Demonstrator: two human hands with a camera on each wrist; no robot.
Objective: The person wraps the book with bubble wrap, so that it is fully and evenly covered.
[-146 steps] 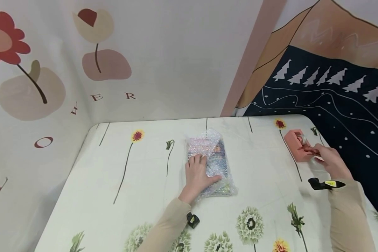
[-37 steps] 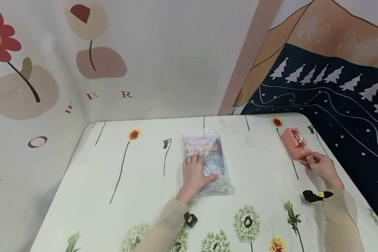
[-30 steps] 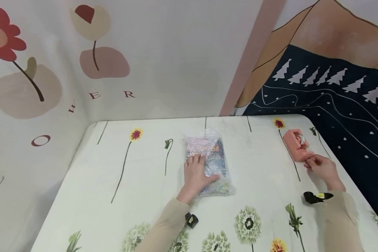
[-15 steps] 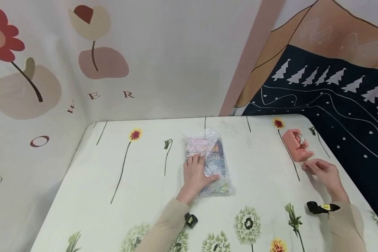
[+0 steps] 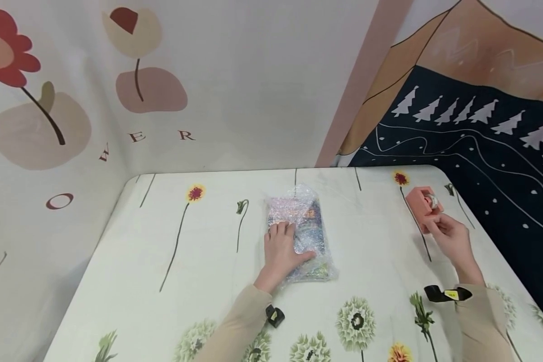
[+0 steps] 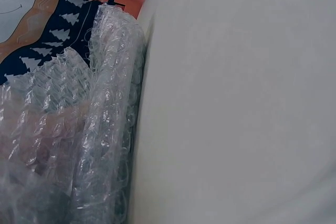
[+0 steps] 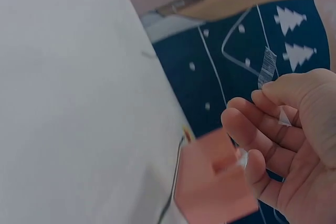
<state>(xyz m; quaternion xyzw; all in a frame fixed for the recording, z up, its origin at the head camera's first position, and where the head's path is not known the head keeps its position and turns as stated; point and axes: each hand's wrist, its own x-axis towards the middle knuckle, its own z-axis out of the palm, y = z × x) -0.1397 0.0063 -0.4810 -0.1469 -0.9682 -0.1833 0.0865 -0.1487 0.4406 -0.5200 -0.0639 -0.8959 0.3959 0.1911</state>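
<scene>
A flat item with a colourful cover, perhaps a book, lies wrapped in bubble wrap (image 5: 319,259) mid-table; its clear bubbles (image 6: 110,103) fill the left of the left wrist view. My left hand (image 5: 281,254) rests on the package, fingers spread and thumb out to the side. A short strip of clear tape (image 7: 267,66) sticks up from my right hand (image 7: 294,129), pinched between thumb and forefinger. In the head view this hand (image 5: 452,241) hovers at the front end of a pink tape dispenser (image 5: 417,203), covering part of it. The tape roll (image 5: 431,201) sits inside the dispenser.
A white cloth printed with flowers covers the table (image 5: 375,226). A pale patterned wall hanging (image 5: 253,100) rises behind it, and a dark-blue one with trees (image 5: 479,146) hangs along the right edge.
My right hand has left the dispenser's cutting end, drawn back a little, then risen and moved left beside it, with a strip of tape now in its fingers. My left hand stays on the package.
</scene>
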